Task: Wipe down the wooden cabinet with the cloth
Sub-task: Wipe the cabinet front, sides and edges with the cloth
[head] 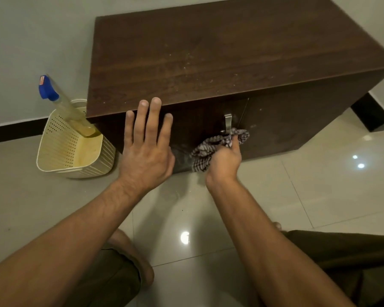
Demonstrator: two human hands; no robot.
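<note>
A low dark wooden cabinet (220,54) stands against the wall, its top speckled with dust. My left hand (145,149) lies flat and open against the left door, fingertips reaching the top's front edge. My right hand (223,161) is shut on a crumpled checked cloth (205,149), pressed against the door front just below the metal handle (228,122). Part of the cloth wraps the handle's lower end.
A cream perforated plastic basket (73,149) sits on the floor at the cabinet's left corner, with a spray bottle (60,100) with a blue trigger leaning in it. Glossy floor tiles (319,196) spread in front. My knees and a bare foot (131,255) are at the bottom.
</note>
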